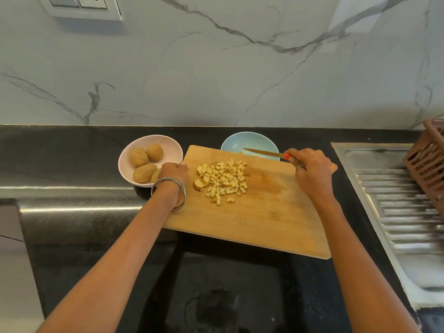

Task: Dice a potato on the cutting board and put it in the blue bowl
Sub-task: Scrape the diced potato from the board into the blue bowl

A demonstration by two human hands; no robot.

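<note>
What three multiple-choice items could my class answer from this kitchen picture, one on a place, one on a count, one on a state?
1. Where does the diced potato lie?
A. in the blue bowl
B. on the cutting board
C. in the sink

2. How many whole potatoes show in the pink bowl?
A. four
B. one
C. seven

3. What is the right hand doing?
A. resting open on the counter
B. lifting the blue bowl
C. gripping the knife

Answers:
1 B: the pieces sit heaped on the cutting board, and the blue bowl holds at most a few scraps.
2 A: four whole potatoes show, one partly hidden by the left hand.
3 C: its fingers curl round the red handle of the knife, whose blade reaches across the blue bowl.
</note>
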